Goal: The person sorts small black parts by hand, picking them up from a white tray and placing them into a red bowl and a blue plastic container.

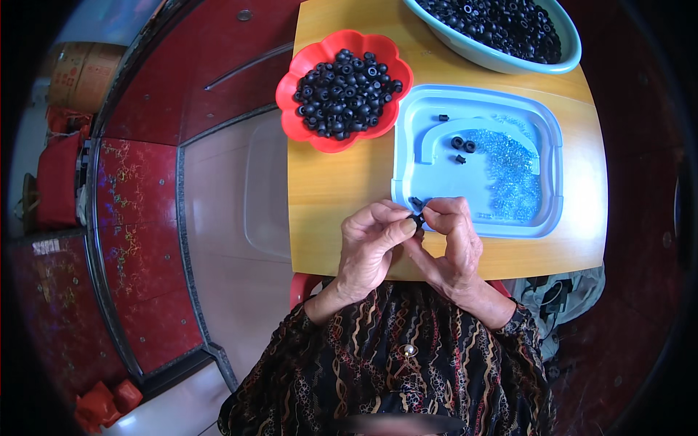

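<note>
Both hands meet at the tray's point(550, 218) near edge: the left hand point(371, 243) and right hand point(454, 236) pinch one black ring point(417, 216) between fingertips. At 12 o'clock, the red dish point(291, 120) is heaped with rings; the teal bowl point(502, 62) at 1 o'clock is full. Judging by the tray's few loose rings and clear beads, much remains.

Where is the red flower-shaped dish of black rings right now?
In the head view, the red flower-shaped dish sits on the wooden table, toward its far left, just left of the light blue tray and beyond the left hand.
</note>
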`<state>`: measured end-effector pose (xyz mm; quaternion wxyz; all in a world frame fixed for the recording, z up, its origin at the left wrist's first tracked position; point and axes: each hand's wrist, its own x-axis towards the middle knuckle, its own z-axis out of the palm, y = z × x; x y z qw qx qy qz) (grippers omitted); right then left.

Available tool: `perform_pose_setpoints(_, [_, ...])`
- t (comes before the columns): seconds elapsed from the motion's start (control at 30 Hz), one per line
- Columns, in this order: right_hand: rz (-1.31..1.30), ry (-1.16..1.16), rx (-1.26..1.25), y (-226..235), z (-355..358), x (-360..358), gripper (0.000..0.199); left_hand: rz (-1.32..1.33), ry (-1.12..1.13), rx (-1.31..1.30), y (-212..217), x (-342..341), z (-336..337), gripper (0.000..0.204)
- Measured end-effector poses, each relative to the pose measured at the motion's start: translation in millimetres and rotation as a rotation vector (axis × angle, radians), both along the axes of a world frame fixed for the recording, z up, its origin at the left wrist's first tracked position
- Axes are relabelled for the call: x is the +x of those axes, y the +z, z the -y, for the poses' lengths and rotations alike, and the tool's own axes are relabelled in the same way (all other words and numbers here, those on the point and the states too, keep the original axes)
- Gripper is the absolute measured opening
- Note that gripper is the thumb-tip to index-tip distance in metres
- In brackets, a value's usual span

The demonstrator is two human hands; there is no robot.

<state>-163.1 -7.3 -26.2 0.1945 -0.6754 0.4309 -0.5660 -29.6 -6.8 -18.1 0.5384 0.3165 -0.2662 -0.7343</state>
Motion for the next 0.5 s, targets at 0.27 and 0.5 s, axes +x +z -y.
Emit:
perform_pose_setpoints(0.27, [-0.044, 0.009, -0.050, 2, 5, -2, 0.037, -0.156, -0.003, 0.116, -2, 4, -1, 0.009])
perform_pose_setpoints(0.5, [-0.029, 0.084, -0.042, 2, 9, -5, 0.039, 0.023, -0.211, 0.216, 7, 19, 9, 0.013])
